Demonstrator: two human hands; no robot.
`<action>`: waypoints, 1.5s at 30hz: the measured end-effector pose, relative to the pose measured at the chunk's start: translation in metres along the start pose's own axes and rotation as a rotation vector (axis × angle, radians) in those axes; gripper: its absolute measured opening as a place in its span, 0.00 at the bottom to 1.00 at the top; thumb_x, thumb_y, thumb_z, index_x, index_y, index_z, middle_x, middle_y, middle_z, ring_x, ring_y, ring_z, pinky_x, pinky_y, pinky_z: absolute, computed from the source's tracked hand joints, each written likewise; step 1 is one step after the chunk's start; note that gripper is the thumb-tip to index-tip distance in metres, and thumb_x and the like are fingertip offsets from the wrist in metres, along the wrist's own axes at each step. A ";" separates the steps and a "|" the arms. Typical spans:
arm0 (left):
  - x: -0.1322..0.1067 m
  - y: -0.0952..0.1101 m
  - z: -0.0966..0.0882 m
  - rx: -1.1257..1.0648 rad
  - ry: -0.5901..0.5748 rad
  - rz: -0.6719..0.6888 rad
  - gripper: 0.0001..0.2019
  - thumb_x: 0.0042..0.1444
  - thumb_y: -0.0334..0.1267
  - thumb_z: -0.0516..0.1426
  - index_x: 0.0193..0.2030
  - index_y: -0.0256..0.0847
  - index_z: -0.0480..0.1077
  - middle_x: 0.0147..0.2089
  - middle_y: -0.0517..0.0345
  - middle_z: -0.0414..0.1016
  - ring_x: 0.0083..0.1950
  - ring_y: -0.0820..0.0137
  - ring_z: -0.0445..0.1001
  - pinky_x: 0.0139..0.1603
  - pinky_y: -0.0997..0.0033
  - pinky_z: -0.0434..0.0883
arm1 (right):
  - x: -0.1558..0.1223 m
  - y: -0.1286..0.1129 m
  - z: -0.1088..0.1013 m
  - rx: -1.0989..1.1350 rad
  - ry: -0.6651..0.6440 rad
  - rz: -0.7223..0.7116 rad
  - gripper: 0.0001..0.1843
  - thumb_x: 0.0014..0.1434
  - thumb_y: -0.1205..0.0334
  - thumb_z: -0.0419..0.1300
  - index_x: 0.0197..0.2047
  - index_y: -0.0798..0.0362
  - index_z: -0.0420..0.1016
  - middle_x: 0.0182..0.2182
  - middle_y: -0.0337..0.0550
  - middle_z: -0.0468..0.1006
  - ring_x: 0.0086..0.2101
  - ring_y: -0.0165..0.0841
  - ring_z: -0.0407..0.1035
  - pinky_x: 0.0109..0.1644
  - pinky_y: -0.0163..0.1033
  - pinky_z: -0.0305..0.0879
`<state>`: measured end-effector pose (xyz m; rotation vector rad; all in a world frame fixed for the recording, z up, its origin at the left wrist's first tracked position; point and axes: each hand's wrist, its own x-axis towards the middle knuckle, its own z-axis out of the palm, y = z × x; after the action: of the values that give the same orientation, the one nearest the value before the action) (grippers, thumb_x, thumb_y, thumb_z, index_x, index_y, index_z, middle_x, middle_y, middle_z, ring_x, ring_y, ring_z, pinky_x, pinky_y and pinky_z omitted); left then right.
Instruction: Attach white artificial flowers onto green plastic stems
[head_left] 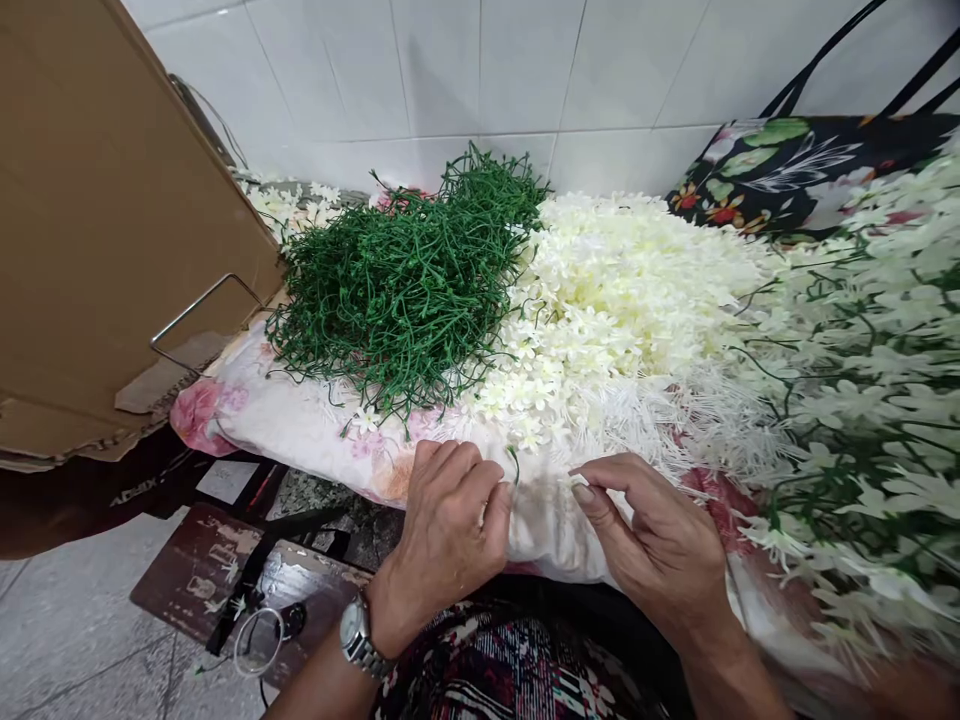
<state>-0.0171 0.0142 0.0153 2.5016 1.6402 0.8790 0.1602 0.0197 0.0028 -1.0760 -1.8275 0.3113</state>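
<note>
My left hand (450, 515) is closed in a pinch on a thin green plastic stem (514, 462) just above the floral cloth (300, 425). A watch sits on that wrist. My right hand (652, 535) is close beside it, fingers curled and pinched together on something small and pale that I cannot make out. Beyond both hands lie a heap of green stems (405, 280) and a heap of small cream artificial flowers (622, 290).
Assembled flower sprays (862, 400) pile up at the right. A large cardboard sheet (97, 200) leans at the left. A dark floral bag (795, 170) rests against the white tiled wall. A worn wooden board (202, 570) lies on the floor.
</note>
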 end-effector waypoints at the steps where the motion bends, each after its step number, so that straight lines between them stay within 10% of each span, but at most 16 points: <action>1: 0.003 0.003 0.003 0.035 -0.011 -0.025 0.10 0.57 0.30 0.51 0.25 0.39 0.66 0.25 0.57 0.66 0.30 0.67 0.64 0.36 0.64 0.59 | 0.000 0.000 0.000 0.005 -0.006 0.005 0.05 0.59 0.71 0.55 0.34 0.53 0.69 0.26 0.40 0.73 0.27 0.28 0.69 0.29 0.32 0.66; 17: 0.022 0.013 0.020 0.200 -0.070 -0.224 0.10 0.51 0.25 0.52 0.22 0.41 0.63 0.25 0.56 0.68 0.32 0.64 0.67 0.36 0.63 0.58 | -0.002 0.000 -0.002 0.065 -0.017 0.077 0.05 0.59 0.71 0.55 0.34 0.53 0.68 0.26 0.37 0.72 0.27 0.26 0.67 0.30 0.30 0.64; 30: -0.007 0.008 -0.010 -0.342 0.199 -0.095 0.07 0.57 0.24 0.51 0.34 0.41 0.63 0.29 0.61 0.68 0.35 0.71 0.67 0.38 0.71 0.64 | -0.002 -0.008 -0.005 0.059 -0.070 0.065 0.04 0.62 0.69 0.51 0.36 0.53 0.65 0.27 0.38 0.71 0.27 0.26 0.67 0.30 0.29 0.62; 45: -0.019 0.004 0.004 -1.100 0.067 -0.239 0.05 0.61 0.32 0.52 0.35 0.41 0.67 0.29 0.62 0.63 0.30 0.74 0.61 0.30 0.76 0.60 | 0.014 -0.030 -0.007 0.197 -0.168 -0.069 0.05 0.59 0.74 0.53 0.35 0.56 0.65 0.26 0.37 0.66 0.26 0.24 0.61 0.29 0.30 0.59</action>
<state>-0.0176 -0.0028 0.0044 1.4963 0.9651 1.3302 0.1478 0.0117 0.0332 -0.8697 -1.9320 0.5431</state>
